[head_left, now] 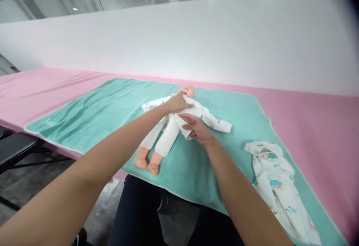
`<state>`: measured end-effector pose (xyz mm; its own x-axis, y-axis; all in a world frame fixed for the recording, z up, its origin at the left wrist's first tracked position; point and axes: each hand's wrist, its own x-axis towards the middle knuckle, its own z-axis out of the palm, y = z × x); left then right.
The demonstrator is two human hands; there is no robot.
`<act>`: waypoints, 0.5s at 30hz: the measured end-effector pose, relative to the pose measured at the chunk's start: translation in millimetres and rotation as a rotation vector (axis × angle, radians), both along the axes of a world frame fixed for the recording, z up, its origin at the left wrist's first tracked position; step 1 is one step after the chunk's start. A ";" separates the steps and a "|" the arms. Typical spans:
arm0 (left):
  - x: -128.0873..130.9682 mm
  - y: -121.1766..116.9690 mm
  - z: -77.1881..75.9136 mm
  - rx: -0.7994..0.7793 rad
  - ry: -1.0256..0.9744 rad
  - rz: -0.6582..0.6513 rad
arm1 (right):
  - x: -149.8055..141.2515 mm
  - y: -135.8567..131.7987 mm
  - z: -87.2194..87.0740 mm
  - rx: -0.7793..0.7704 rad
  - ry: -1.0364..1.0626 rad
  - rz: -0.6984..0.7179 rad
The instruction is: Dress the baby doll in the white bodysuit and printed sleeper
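Observation:
A baby doll (156, 160) lies on its back on a green towel, its head away from me and bare feet toward me. It has white trousers (169, 141) on and a white printed baby shirt (213, 120) with both sleeves spread out. My left hand (181, 102) is at the doll's upper chest just below the chin, closed on the shirt's front, white cloth showing between thumb and fingers. Lower down, at the doll's waist, my right hand (196, 128) has its fingers bent around the shirt's loose front flap. The fingertips are partly hidden by cloth.
Printed white baby trousers (276, 186) lie on the towel's right side, near my right forearm. The green towel (95, 115) covers part of a pink-covered table (316, 130). Behind it rises a white wall (179, 40). A dark chair (19, 148) stands at the left.

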<state>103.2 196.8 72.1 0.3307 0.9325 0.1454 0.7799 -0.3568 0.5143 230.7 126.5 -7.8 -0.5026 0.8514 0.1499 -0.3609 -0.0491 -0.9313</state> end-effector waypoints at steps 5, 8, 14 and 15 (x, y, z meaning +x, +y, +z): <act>4.7 -12.5 -4.5 0.149 0.514 0.035 | -14.3 -6.4 -3.2 0.028 -0.106 0.022; 3.5 -4.1 -0.1 0.168 0.499 0.064 | -17.8 -9.6 0.2 0.028 -0.083 0.044; -23.6 14.6 15.7 0.211 0.416 0.261 | 0.9 7.4 -5.2 0.054 -0.123 -0.206; -31.4 13.8 15.5 0.208 0.407 0.273 | 7.2 13.5 -9.1 0.057 -0.200 -0.333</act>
